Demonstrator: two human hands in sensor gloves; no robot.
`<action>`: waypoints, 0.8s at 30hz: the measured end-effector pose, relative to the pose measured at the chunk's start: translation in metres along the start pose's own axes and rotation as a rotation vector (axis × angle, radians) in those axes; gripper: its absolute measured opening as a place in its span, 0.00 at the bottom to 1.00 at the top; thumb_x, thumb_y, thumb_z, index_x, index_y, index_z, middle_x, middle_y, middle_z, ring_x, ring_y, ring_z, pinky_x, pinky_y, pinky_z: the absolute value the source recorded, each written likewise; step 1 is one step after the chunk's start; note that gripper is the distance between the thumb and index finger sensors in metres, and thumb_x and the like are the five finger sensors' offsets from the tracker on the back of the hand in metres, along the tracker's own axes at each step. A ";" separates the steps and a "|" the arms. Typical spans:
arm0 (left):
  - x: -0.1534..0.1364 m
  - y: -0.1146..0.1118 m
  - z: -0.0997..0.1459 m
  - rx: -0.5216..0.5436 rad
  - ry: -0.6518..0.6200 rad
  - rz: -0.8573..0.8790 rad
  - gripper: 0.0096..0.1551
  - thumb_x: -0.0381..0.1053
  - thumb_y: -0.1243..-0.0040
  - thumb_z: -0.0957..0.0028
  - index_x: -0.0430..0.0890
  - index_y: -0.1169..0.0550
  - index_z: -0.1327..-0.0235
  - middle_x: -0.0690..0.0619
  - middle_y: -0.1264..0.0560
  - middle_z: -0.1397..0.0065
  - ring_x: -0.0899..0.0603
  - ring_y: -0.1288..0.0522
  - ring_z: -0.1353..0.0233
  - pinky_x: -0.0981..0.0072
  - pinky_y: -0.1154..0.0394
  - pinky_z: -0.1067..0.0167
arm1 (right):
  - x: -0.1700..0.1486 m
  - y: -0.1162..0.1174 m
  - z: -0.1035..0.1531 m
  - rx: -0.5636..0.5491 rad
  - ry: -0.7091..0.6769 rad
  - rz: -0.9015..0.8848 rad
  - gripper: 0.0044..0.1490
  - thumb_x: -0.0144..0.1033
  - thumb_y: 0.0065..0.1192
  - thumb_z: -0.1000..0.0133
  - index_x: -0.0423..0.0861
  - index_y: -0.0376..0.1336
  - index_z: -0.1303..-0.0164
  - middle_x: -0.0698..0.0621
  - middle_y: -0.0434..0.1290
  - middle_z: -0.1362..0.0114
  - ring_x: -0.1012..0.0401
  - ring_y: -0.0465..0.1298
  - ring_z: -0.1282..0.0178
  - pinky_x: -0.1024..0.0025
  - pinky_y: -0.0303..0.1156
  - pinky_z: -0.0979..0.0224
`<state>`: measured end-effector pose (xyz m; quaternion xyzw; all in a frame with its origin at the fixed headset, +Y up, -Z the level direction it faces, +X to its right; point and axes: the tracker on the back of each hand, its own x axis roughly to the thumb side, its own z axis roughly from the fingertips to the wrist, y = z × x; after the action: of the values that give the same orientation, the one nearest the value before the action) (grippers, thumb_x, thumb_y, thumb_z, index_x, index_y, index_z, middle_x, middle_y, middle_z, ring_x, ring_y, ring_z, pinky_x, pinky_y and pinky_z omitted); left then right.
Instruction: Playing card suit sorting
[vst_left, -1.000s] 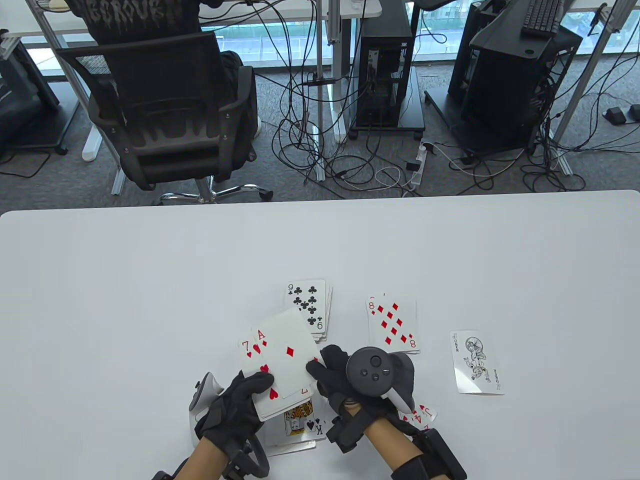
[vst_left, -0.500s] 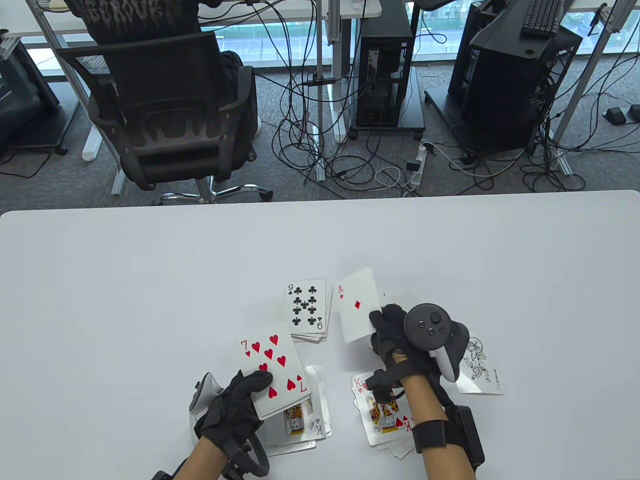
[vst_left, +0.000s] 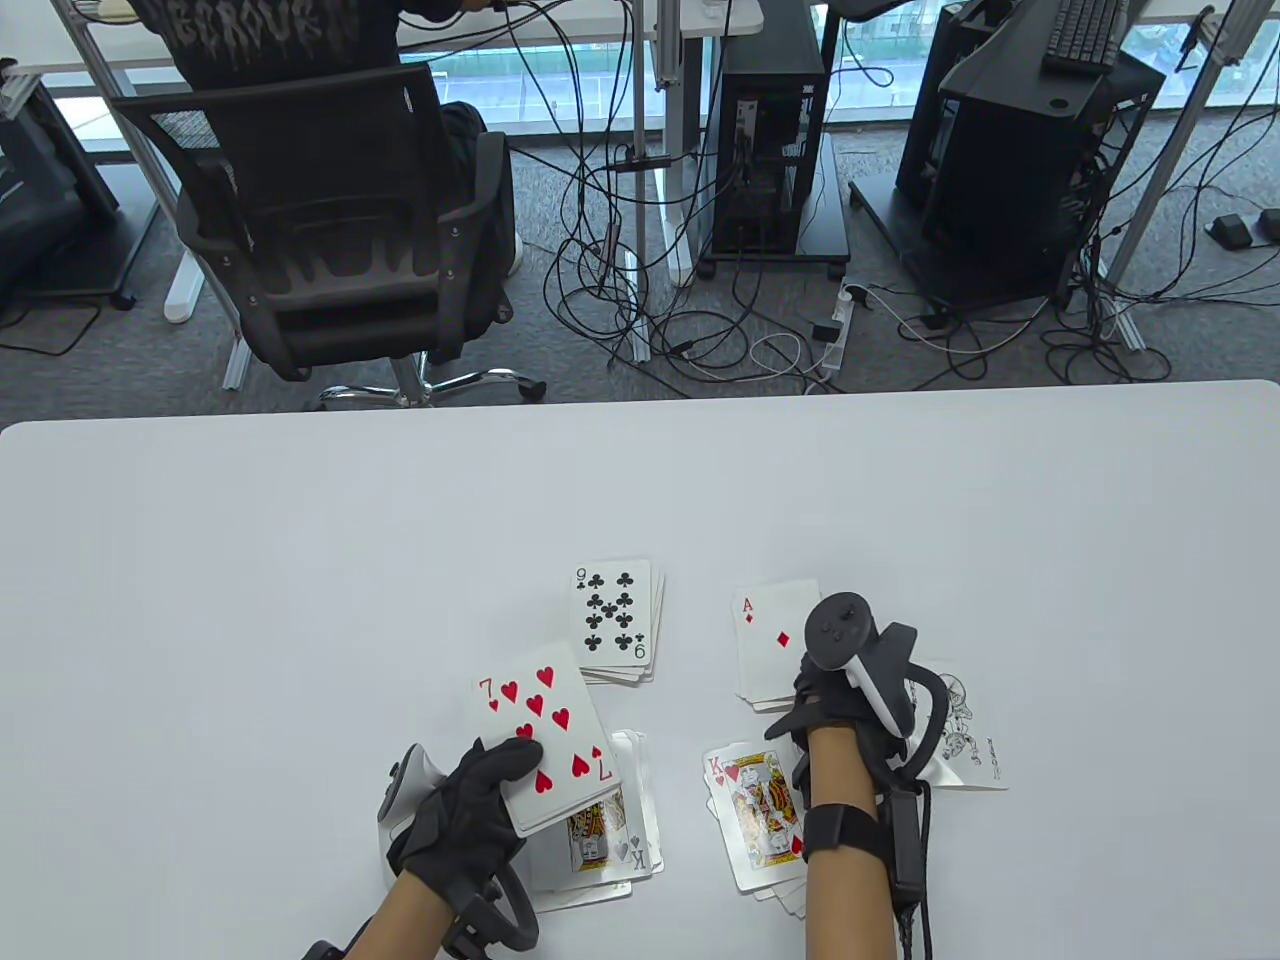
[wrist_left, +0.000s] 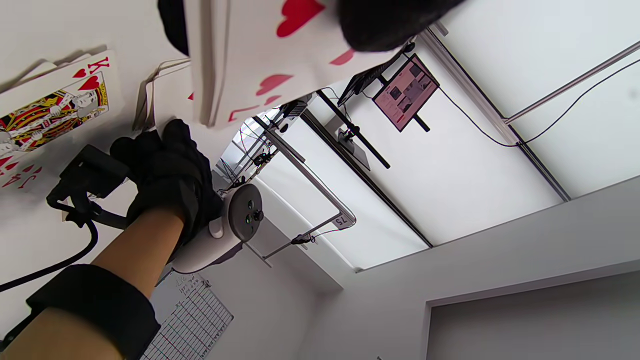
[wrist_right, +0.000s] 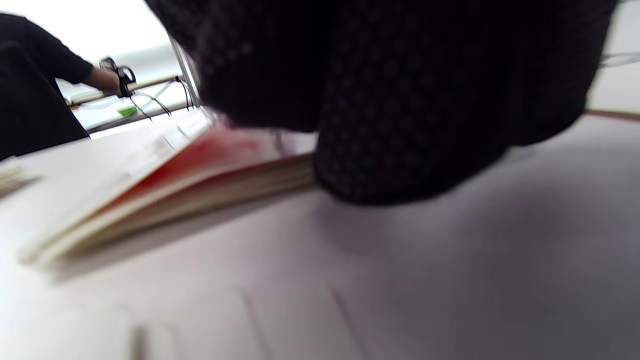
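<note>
Black-gloved right hand (vst_left: 835, 690) fingers hidden (tracker).

- The worktop (vst_left: 300, 560) is white and smooth, with rounded far corners.
- A pile of clubs (vst_left: 618, 622) lies face up near the middle, a nine on top.
- Just to its right, apart from it, lies a pile of diamonds (vst_left: 772, 640) with an ace on top; the right hand (vst_left: 835, 690) rests at its near right corner.
- A single joker (vst_left: 975, 745) lies face up further right, partly hidden under that hand's tracker.
- A pile of hearts (vst_left: 760, 815) with a king on top lies near the front edge, partly under the right forearm.
- A pile of spades (vst_left: 600, 845) with a king on top lies front left, partly covered by the cards in the left hand (vst_left: 465, 815).
</note>
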<state>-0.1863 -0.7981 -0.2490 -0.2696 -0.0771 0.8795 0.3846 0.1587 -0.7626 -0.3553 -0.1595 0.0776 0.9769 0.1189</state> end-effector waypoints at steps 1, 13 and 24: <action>0.000 0.000 0.000 0.000 -0.004 0.006 0.29 0.52 0.50 0.34 0.56 0.45 0.23 0.56 0.39 0.20 0.47 0.30 0.24 0.55 0.32 0.28 | 0.001 0.003 -0.001 0.014 0.010 0.026 0.28 0.32 0.59 0.43 0.19 0.68 0.55 0.49 0.79 0.73 0.54 0.81 0.77 0.52 0.79 0.57; 0.000 0.001 0.000 0.006 -0.001 0.002 0.29 0.52 0.50 0.33 0.56 0.46 0.23 0.56 0.39 0.20 0.47 0.30 0.24 0.55 0.32 0.28 | 0.007 0.010 0.000 0.007 0.018 0.200 0.31 0.34 0.57 0.42 0.17 0.67 0.56 0.49 0.79 0.72 0.54 0.81 0.77 0.52 0.79 0.57; -0.001 0.001 0.000 0.008 0.005 0.000 0.29 0.53 0.50 0.33 0.56 0.46 0.23 0.56 0.39 0.20 0.47 0.31 0.24 0.54 0.32 0.28 | 0.042 -0.036 0.041 -0.205 -0.304 -0.016 0.34 0.37 0.58 0.41 0.17 0.65 0.51 0.45 0.80 0.70 0.50 0.82 0.75 0.48 0.78 0.56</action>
<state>-0.1865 -0.7989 -0.2490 -0.2702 -0.0725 0.8792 0.3857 0.1176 -0.7120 -0.3352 -0.0221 -0.0425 0.9916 0.1203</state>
